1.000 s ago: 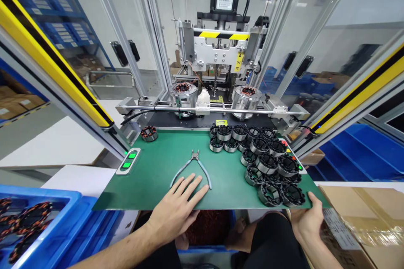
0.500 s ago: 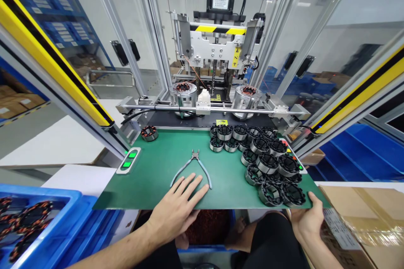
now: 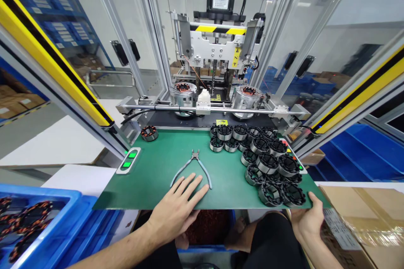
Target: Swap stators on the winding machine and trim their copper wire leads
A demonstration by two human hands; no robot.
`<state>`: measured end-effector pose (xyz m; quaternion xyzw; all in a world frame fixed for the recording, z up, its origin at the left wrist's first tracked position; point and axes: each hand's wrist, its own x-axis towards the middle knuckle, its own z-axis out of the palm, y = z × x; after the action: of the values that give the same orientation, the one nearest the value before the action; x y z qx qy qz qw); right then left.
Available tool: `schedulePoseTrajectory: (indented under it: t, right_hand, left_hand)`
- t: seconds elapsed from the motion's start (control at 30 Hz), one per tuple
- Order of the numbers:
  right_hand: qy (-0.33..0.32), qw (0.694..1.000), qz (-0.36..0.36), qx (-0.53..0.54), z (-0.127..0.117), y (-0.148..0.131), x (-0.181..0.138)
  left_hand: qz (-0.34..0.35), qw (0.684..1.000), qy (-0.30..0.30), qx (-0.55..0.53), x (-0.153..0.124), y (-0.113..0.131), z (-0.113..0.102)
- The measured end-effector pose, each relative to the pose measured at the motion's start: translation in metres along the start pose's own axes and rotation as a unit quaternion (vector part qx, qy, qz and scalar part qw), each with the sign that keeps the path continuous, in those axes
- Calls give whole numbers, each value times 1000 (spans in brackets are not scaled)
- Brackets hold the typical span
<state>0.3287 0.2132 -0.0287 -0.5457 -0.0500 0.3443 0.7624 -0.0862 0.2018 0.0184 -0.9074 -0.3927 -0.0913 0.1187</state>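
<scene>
Fingers [image 3: 193, 188] on L hand [image 3: 173, 210] lie spread nr pliers [image 3: 195, 156], w/ nothing held. R hand [image 3: 307, 220] is by front-right corner of desk [image 3: 227, 180], can't tell its grip; a bump might tip stacked rings [image 3: 267, 170].

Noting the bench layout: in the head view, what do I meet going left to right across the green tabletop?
Green-lit button panel, lone orange-wound ring, pliers, cluster of black-and-silver rings, right hand.

Bright, even light glints off packing tape [image 3: 375, 232]; the edges look stretched.

Blue-hdl pliers [image 3: 195, 156], spread wide, lying flat on grn tabletop [image 3: 227, 172]
</scene>
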Motion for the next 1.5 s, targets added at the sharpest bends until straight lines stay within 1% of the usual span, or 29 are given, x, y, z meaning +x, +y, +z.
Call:
schedulePoseTrajectory:
  t: [0.3,0.53,0.7,0.97,1.1,1.27,1.5]
  right_hand:
    - [4,1000,2,19,3,-1,-2]
    - [-3,1000,-6,9,1,0,-1]
    - [-4,1000,-7,-2,4,-3,-4]
    - [9,1000,8,4,9,-7,-9]
    - [17,1000,17,13,10,-8,-11]
    - [15,1000,8,10,9,-8,-11]
    - [12,1000,11,4,8,-5,-7]
  left_hand:
    - [-4,1000,7,-11,-1,0,1]
    - [-4,1000,3,-4,-1,1,0]
    - [-1,1000,1,-8,0,-1,-2]
    - [5,1000,16,-2,1,-1,-3]
    - [4,1000,11,-2,0,0,-2]
    - [-3,1000,-4,3,-1,1,0]
    - [-1,1000,3,-11,-1,0,0]
